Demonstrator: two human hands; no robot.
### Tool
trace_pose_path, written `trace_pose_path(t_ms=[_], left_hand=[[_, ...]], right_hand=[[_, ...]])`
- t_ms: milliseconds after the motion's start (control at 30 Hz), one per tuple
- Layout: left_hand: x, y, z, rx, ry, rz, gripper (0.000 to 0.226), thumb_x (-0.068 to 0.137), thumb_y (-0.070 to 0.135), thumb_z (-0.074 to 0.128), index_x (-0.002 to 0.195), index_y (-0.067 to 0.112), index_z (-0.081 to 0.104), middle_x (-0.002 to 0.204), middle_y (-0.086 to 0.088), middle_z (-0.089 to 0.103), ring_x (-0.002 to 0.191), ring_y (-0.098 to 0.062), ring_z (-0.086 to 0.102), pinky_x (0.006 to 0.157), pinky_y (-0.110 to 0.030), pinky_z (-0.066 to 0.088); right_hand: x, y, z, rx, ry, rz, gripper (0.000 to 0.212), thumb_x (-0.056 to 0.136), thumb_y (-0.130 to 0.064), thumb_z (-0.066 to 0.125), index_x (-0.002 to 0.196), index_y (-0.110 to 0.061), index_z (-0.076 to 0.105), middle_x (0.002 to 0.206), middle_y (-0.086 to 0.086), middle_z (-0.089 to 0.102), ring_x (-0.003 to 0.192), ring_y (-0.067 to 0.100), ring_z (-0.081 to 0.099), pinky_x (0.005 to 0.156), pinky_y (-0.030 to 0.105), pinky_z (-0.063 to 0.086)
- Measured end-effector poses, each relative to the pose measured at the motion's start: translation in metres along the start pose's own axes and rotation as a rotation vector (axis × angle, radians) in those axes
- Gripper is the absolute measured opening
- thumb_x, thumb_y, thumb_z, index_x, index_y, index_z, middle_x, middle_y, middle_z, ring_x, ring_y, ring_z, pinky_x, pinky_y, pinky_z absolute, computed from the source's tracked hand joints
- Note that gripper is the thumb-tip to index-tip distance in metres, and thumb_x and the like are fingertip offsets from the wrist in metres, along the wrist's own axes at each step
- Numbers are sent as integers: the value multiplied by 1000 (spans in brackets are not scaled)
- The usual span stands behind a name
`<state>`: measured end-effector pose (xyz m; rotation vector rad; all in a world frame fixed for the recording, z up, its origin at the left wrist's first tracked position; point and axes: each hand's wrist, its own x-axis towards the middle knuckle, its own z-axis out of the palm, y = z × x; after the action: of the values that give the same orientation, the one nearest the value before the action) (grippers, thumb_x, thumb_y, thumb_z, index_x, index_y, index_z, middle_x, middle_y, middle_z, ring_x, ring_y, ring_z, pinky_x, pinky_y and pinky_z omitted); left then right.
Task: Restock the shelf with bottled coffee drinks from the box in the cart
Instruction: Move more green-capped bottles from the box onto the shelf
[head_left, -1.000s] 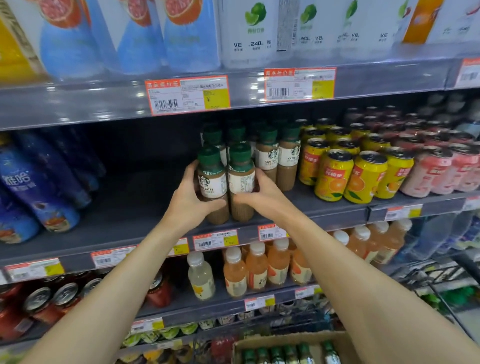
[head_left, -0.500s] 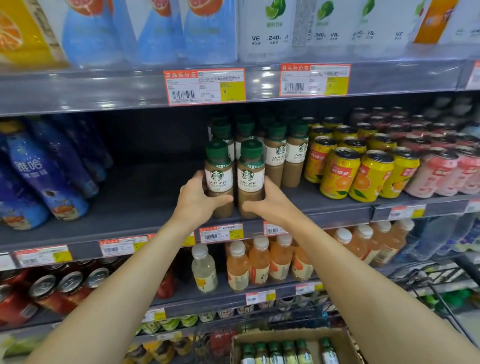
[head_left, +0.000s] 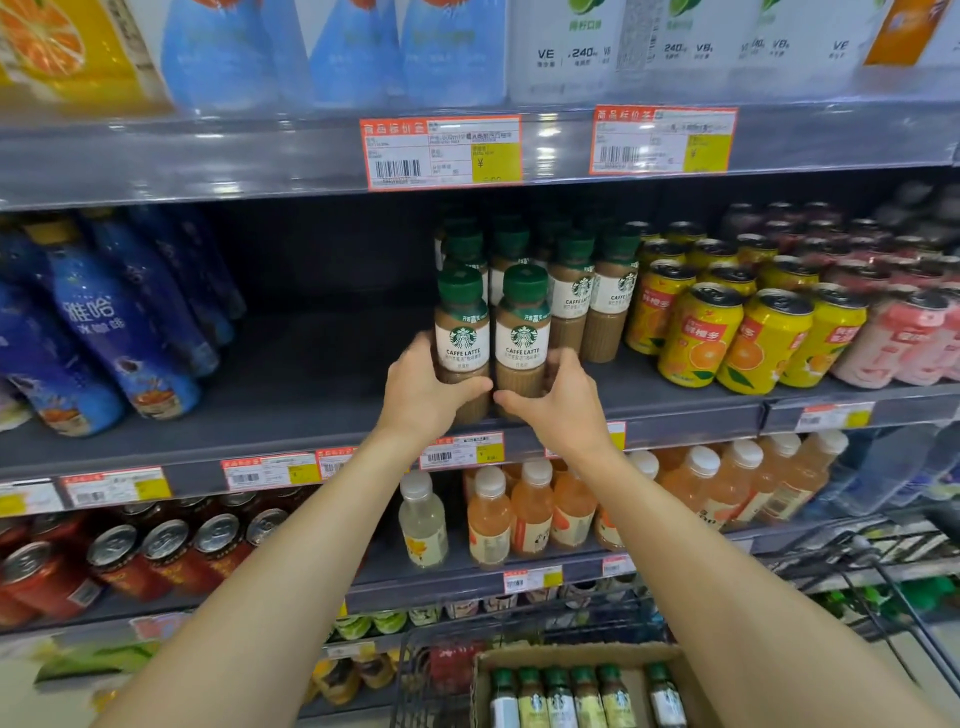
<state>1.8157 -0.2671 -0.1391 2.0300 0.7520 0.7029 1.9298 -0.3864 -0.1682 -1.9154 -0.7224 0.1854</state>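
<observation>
Grey metal shelf (head_left: 311, 415), two ribbed coffee bottles (head_left: 462, 338) upright, gripped.

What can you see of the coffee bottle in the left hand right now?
The left-hand coffee bottle is a small upright bottle with a dark green cap, a white label printed CAFFE LATTE under a round green logo, and tan coffee showing through what looks like clear plastic. It stands at the front edge of the middle shelf, beside its twin, ahead of more rows. The left hand grips its lower body, hiding the base.
</observation>
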Motion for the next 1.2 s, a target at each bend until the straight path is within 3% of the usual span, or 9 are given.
trace_pose_path(t_ms=[100,167,333,467,600,733,967,1200], left_hand=[[-3,-6,7,37,51,-27,55,68,32,85,112,15,56,112,-1,64,106,-19,60,90,-41,53],[-4,-6,10,77,62,-53,57,66,36,84,111,14,57,110,-3,63,105,-21,59,88,-45,53],[-5,-2,10,136,70,-65,56,66,39,84,110,13,60,107,-3,65,100,-20,61,86,-42,54],[-6,1,8,166,66,-41,50,69,38,83,110,14,65,105,0,67,99,-17,62,83,-34,54],[-6,5,3,160,49,-48,44,71,34,82,108,15,69,102,2,70,95,-14,63,79,-27,50],[-8,7,3,161,50,-45,45,72,33,83,110,15,68,104,1,71,98,-16,63,81,-28,50],[-7,6,4,171,47,-52,48,71,33,83,112,14,67,107,-2,70,99,-18,64,83,-32,54],[-7,4,4,172,47,-42,50,72,34,82,114,14,66,108,-1,69,101,-18,63,86,-35,54]], right_hand=[[-3,-1,0,-23,-3,-4,62,75,-26,82,127,-11,50,123,3,61,113,17,57,85,27,48],[-4,-2,0,-48,-11,-19,63,76,-24,80,129,-11,50,125,4,61,116,19,56,88,29,48],[-18,-6,4,-42,134,-43,75,71,-29,86,130,-12,42,127,2,48,119,15,50,95,31,47],[-25,-7,9,-21,221,-31,55,75,-28,84,112,-17,45,108,-2,52,100,13,54,81,29,50],[-22,-9,12,-64,224,-28,46,78,-26,80,108,-13,47,108,0,50,96,12,51,76,26,43],[-8,-15,14,-107,233,24,45,81,-25,78,110,-10,48,111,4,54,95,15,51,75,26,39],[13,-19,22,-138,237,97,46,83,-25,76,114,-7,48,115,12,59,107,30,59,82,37,48],[23,-22,29,-154,239,116,44,83,-23,75,112,-3,49,114,16,60,106,35,59,78,35,45]])
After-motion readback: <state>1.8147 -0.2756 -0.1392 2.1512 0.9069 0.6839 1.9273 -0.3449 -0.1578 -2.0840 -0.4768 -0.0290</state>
